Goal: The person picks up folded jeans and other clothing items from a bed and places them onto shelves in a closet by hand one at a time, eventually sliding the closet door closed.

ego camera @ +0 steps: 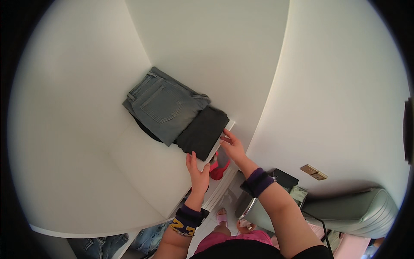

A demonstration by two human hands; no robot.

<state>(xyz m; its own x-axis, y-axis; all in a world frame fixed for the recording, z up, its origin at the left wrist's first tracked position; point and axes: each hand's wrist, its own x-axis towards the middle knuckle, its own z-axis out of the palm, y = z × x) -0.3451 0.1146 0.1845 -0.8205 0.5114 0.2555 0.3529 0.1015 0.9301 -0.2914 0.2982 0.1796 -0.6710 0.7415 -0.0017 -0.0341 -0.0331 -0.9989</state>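
Note:
Folded grey-blue jeans (161,103) lie at the inner corner of a white shelf (139,165), their back pocket facing up. Beside them, partly under their lower edge, is a folded black garment (203,132) that reaches toward the shelf's front edge. My left hand (198,176) is at the near corner of the black garment, fingers spread; whether its fingertips touch the cloth I cannot tell. At the garment's right end, by the shelf edge, my right hand (234,149) has its fingers apart and grips nothing.
White panels (207,42) close the shelf at the back and side. Below it, more denim (148,238) and a red item (218,173) sit in compartments. To the right are a wall socket (313,172), a grey-green padded seat (349,207) and a black box (284,178).

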